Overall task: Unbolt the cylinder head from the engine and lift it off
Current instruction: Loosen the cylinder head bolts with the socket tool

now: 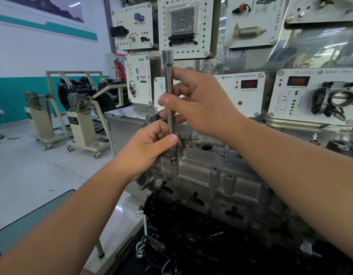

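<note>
Upright socket extension [169, 90] (on cylinder head [211, 171]), right hand [199, 104] gripping above, left hand [150, 149] pinching below

The cylinder head [211, 171] sits on top of the engine [211, 241], in front of a wall of display panels [247, 94]. A socket extension bar [169, 90] stands upright over the head's left end, with the right hand [199, 104] around its middle and the left hand [146, 149] below, at its foot. Engine stands [80, 120] lie well apart to the left on the floor [32, 175].
</note>
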Demonstrator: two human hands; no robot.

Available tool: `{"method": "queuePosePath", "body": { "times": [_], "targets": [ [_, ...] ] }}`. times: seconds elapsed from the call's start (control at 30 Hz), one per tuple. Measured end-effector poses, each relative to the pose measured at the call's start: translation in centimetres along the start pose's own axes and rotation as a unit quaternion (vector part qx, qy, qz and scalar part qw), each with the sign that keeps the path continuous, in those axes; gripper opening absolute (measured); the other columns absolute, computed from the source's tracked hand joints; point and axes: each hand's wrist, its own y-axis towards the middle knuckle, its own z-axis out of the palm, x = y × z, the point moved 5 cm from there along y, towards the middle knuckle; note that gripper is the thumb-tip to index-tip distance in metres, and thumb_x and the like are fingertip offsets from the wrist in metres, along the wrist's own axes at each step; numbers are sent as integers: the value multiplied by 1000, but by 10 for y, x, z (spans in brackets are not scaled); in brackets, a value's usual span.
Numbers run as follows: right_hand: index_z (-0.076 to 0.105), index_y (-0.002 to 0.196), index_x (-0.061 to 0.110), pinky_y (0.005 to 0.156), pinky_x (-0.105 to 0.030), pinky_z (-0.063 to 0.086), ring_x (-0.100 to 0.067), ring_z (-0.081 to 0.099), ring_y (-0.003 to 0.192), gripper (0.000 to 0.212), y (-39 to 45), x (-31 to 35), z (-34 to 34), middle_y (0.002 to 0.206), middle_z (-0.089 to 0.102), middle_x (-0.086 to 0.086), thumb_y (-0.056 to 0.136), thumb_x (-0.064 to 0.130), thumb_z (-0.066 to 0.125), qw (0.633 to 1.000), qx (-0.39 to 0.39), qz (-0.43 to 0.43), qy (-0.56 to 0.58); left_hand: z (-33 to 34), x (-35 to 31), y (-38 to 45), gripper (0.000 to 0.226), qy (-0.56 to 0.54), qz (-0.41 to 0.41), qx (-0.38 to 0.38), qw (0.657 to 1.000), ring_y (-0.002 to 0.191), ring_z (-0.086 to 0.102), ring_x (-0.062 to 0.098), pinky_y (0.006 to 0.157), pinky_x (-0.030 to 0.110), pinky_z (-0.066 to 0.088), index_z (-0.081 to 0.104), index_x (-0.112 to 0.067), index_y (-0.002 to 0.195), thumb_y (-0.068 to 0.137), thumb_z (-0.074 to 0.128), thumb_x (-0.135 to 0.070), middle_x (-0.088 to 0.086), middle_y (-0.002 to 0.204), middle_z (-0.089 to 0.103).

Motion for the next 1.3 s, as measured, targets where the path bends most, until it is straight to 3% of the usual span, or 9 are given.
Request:
{"method": "queuePosePath", "body": {
  "times": [0.2,0.43,0.57,0.67,0.77,0.83,1.0,1.17,1.3],
  "targets": [
    [52,112,48,68,-30,63,-15,77,76,43,0,1,2,91,77,-2,99,7,57,999,18,5,25,-2,1,-1,22,-10,-33,36,999,91,71,9,80,24,57,79,-36,97,87,62,-45,-2,96,78],
    [51,119,36,66,-27,62,-14,76,76,32,0,-1,3,95,76,-3,99,12,61,999,22,18,28,-2,1,2,34,-18,-18,8,1000,90,57,28,89,45,46,68,-10,96,79,71,-40,9,91,68],
    [49,121,33,70,-35,64,-18,77,78,29,0,-2,4,100,76,-2,102,11,55,998,50,25,28,-1,0,0,24,-18,-39,29,999,92,69,12,86,29,55,79,-29,97,86,64,-45,-3,96,75],
    [48,111,47,70,-38,64,-18,76,75,37,-2,2,4,97,75,-5,100,14,60,999,39,10,18,-1,-2,-1,24,-7,-29,31,999,98,68,11,90,31,54,79,-28,94,88,63,-44,-6,101,75],
    [49,112,47,69,-39,64,-17,76,71,42,-2,2,1,87,73,-1,96,12,65,1000,10,0,10,0,-1,0,20,-13,-31,15,999,85,62,23,82,40,52,75,-27,89,84,67,-45,10,91,67],
    [47,117,43,70,-36,64,-15,76,74,41,-1,2,1,88,75,1,98,10,62,1000,17,1,9,-1,0,0,19,-16,-29,13,999,86,59,28,82,43,50,75,-27,89,84,68,-44,15,92,65],
    [43,121,42,74,-33,63,-13,77,80,40,0,3,4,97,78,-3,100,10,56,998,51,9,24,0,-1,-2,23,-37,-57,37,997,92,72,15,80,29,58,79,-31,98,85,65,-44,1,97,77],
    [49,114,41,64,-26,61,-13,76,74,38,-1,5,0,92,74,-1,96,12,65,1000,-5,-9,16,2,-2,-2,13,-30,-33,11,999,79,67,15,75,32,57,76,-30,85,84,69,-41,2,87,72],
    [49,124,31,63,-19,58,-10,76,79,33,0,4,1,96,77,-1,100,11,59,999,22,10,24,1,-3,-4,21,-34,-51,29,998,91,72,12,78,26,57,79,-33,97,87,64,-43,0,97,77]
  ]
}}
